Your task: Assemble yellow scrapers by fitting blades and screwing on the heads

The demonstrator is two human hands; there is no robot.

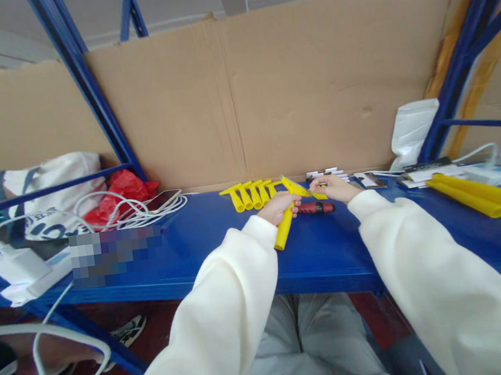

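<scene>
Left hand (280,207) grips a smooth yellow tube (284,231); right hand (333,189) bends its fingers just beside, hold unclear. Flat blue table (221,246) spreads leftward of both; beyond them, creased cardboard (311,83) walls its far edge.

The tabletop (171,252) is showing plain blue. Near its back edge, a row of tubes (247,199) is showing yellow, the held tube (284,232) matching. A cylindrical tool (317,208) is pairing dark red with black. Toward the right edge, long tubes (475,196) are showing yellow; toward the left, a bag (129,187) is glowing red beside white cables (149,217).
</scene>
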